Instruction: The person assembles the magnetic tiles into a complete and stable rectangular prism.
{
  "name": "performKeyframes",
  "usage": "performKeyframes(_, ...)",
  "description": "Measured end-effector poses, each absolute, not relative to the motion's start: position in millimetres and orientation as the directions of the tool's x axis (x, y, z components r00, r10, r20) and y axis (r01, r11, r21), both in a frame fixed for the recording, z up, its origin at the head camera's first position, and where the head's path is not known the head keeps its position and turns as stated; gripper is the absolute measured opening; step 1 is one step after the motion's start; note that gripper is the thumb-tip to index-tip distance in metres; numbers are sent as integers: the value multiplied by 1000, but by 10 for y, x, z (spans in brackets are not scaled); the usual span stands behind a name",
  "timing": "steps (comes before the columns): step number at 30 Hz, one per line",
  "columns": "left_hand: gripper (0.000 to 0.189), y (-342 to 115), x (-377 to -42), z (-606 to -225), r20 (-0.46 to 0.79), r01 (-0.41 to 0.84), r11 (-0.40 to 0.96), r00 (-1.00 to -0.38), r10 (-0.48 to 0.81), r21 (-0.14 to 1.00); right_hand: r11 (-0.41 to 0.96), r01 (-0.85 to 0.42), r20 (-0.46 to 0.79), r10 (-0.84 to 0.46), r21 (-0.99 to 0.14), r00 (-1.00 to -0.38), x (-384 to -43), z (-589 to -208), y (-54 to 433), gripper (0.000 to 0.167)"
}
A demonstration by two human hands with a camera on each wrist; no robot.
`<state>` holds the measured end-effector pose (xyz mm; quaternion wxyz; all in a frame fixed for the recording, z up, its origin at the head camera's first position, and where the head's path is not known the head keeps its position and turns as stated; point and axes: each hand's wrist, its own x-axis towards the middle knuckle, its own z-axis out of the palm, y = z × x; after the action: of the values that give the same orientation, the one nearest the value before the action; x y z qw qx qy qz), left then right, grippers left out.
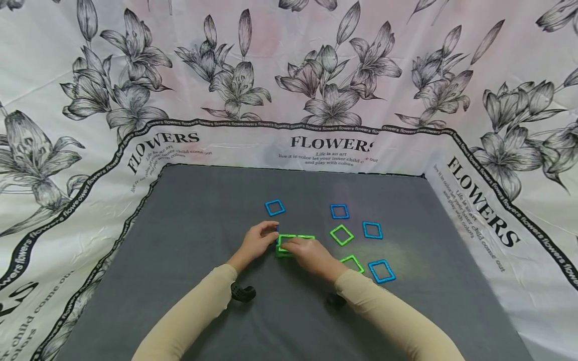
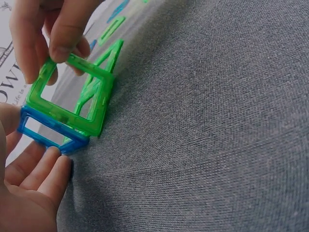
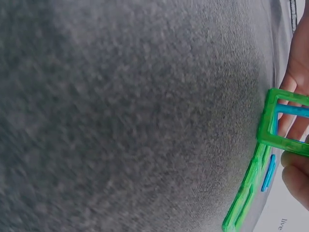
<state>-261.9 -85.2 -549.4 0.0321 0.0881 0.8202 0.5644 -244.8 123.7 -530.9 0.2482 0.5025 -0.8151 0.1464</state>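
My left hand (image 1: pixel 256 242) pinches a blue square magnetic tile (image 2: pixel 77 141) between thumb and fingers; the tile stands on edge. Right beside it, a green square magnetic tile (image 2: pixel 63 116) also stands upright, its side meeting the blue one at a corner. The thumb and fingers of my right hand (image 1: pixel 315 256) pinch the green tile's top edge. Behind the upright pair, more green tile edges (image 1: pixel 306 236) lie low on the cloth, partly covered by my right hand in the head view. In the right wrist view, only the right hand's fingertips (image 3: pixel 295 179) show.
Loose blue tiles lie at the back (image 1: pixel 273 201) and to the right, among them a back-right blue tile (image 1: pixel 339 205) and a nearer blue tile (image 1: pixel 377 261). Two green tiles sit between them, one a diamond-turned green tile (image 1: pixel 336 228). A flower-printed cloth (image 1: pixel 253 145) rises behind the grey tabletop (image 1: pixel 203 210).
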Motion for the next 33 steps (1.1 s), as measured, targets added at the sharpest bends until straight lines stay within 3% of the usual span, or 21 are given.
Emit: performKeyframes(33, 35, -842, -2612, -5482, 37, 95, 355, -985, 168, 930, 468, -883, 602, -701, -16, -382, -2479, -5348, 1245, 25)
